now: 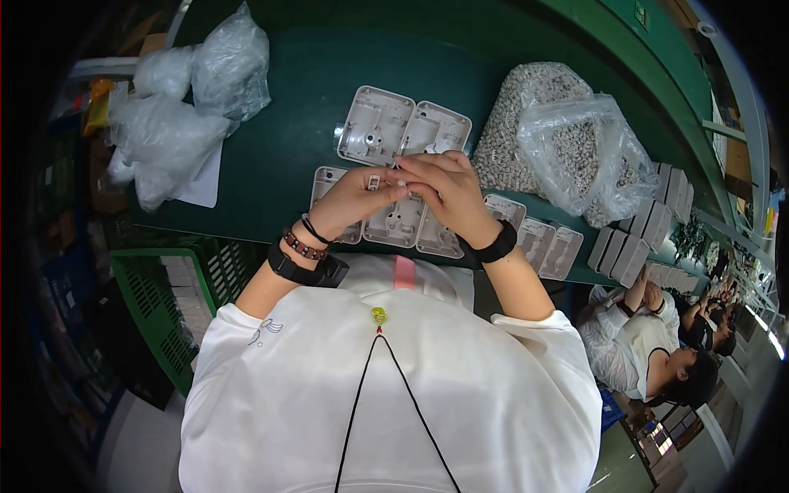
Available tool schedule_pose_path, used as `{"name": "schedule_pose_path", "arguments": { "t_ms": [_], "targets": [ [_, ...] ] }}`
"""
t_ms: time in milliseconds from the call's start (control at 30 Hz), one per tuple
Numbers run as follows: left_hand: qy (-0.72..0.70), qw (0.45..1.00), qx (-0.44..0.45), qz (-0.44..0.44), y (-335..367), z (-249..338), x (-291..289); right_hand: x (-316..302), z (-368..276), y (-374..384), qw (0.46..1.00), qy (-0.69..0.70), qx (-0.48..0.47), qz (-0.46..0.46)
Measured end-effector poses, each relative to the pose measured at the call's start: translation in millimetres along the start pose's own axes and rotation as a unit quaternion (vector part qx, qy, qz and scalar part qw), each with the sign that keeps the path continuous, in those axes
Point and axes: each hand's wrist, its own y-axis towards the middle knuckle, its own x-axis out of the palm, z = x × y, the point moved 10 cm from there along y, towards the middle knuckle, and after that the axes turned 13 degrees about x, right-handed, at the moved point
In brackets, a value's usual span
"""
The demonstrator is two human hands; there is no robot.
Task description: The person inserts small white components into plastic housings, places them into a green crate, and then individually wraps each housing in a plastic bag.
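Note:
Over the middle of the green table, my left hand (352,200) and my right hand (448,187) meet at the fingertips. A small white plastic piece with an opening (374,181) shows in my left hand, which is closed on it. My right thumb and fingers are pinched against the left fingertips, and what they hold is too small and covered to make out. Beneath and just beyond my hands lie light grey plastic housings, among them an open shell (376,123) and a neighbouring shell (440,127). My hands partly hide a nearer row of shells (394,223).
A clear bag of small pale parts (534,123) lies right of my hands. Clear plastic bags (177,111) sit at the far left. Stacked grey housings (620,255) stand at the right edge. A green crate (152,283) is at the lower left; a co-worker (649,337) sits to the right.

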Motion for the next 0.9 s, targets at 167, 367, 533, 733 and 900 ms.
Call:
{"name": "schedule_pose_path", "arguments": {
  "t_ms": [167,367,533,733,900],
  "targets": [
    [-0.146,0.988,-0.028,0.041,2.5,-14.8,1.6,1.1,22.2,-6.5,0.992,0.099,0.060,0.043],
    [-0.108,0.993,-0.032,0.041,13.2,-20.4,10.4,-8.6,37.1,-7.5,0.992,0.070,0.084,0.068],
    [-0.047,0.998,-0.014,0.049,29.2,-20.9,2.0,-13.5,41.3,2.3,0.996,0.041,0.070,0.034],
    [0.510,0.827,0.171,0.165,59.0,30.3,-31.7,-23.7,70.0,61.3,0.964,-0.248,-0.093,0.028],
    [0.603,0.784,0.084,0.125,78.2,6.6,-39.3,16.8,86.5,82.3,0.929,-0.324,-0.169,-0.061]
  ]
}}
